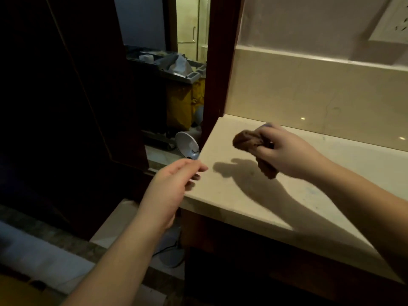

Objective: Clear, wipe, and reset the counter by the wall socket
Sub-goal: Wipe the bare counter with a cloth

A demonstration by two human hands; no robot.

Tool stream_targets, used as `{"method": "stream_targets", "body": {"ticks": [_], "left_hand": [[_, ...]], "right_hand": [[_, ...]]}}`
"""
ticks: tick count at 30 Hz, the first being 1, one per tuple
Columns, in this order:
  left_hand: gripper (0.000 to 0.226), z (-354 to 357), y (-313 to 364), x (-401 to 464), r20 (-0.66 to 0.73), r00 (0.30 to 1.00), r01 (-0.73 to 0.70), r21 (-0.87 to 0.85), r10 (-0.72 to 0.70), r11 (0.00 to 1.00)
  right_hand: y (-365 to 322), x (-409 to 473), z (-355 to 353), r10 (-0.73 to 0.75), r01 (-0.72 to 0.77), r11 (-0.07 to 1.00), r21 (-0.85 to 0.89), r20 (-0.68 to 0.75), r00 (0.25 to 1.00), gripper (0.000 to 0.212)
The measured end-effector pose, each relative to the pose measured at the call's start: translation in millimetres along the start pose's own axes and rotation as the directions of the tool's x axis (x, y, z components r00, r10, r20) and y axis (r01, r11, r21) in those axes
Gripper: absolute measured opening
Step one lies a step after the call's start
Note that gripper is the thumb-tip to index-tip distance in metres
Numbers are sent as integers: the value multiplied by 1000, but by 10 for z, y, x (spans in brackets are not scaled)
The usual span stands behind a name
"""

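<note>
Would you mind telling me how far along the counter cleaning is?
Clearing looks done: the beige stone counter shows nothing standing on it. Wiping is in hand: the right hand grips a crumpled brown cloth above it; the left hand hovers open. Resetting remains.

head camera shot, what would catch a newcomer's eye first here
The right hand gripping a bunched brown cloth above the pale counter, throwing a hard shadow across it. Next, the left hand with loose fingers at the counter's left edge. Behind, through the dark doorway, a cleaning cart with a yellow bag.
</note>
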State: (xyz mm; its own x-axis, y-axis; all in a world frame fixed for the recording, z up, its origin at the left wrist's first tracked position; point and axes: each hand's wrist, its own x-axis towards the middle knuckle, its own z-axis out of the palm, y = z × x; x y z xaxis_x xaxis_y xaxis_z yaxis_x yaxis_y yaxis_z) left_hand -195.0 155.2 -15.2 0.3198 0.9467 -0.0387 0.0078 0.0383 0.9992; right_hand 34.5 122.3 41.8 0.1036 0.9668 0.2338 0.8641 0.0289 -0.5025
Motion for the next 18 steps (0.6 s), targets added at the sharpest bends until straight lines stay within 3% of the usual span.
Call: {"method": "stream_targets", "body": {"ticks": [2,4,7,10,15,18], "left_hand": [[15,-79,-143,96,-96,995,-15,175,32,985],[8,-114,-253,191,-88,996,5,300,22,954],[34,-118,-362,306,-5,998,63,409,-67,910],[36,-124,-393,345,62,987,116,364,-149,924],[48,-148,-523,393,101,984,119,260,-149,958],[49,-151,-562,387,97,984,126,210,-149,969]], "right_hand": [[103,221,62,63,-60,995,-74,40,997,11],[151,412,208,58,-39,983,-179,103,993,21],[156,616,478,-25,61,965,-255,142,990,31],[133,692,638,-122,160,927,-339,130,984,29],[39,473,670,-248,300,895,-330,191,950,28],[86,585,652,-242,295,905,-305,198,950,28]]}}
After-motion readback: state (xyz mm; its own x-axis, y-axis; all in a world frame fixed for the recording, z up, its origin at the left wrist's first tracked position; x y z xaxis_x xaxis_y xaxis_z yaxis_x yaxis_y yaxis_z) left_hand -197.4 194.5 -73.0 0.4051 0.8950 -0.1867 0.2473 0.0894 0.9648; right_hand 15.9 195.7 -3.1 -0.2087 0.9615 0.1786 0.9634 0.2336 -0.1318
